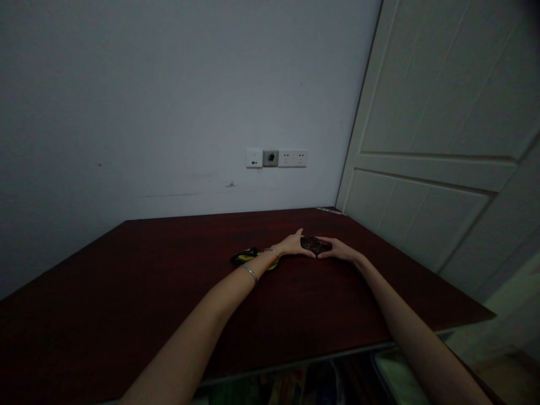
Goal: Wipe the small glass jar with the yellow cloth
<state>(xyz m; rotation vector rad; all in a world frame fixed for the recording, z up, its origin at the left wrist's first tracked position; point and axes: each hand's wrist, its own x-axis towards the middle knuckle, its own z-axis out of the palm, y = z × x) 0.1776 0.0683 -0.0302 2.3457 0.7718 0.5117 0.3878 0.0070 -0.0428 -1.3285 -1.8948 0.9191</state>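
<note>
Both my arms reach out over a dark red table (126,292). My left hand (291,246) and my right hand (340,249) meet at a small dark object (314,244) resting on the tabletop, with fingers of both hands pressed against its sides. What the object is stays unclear in the dim light. My left wrist wears two thin bracelets (250,272). A black and yellow item (247,256) lies on the table just left of my left wrist, partly hidden behind it.
A white wall stands behind the table with a row of sockets and a switch (276,158). A white panelled door (447,140) runs along the table's right side. Below the front edge, blurred things show on the floor.
</note>
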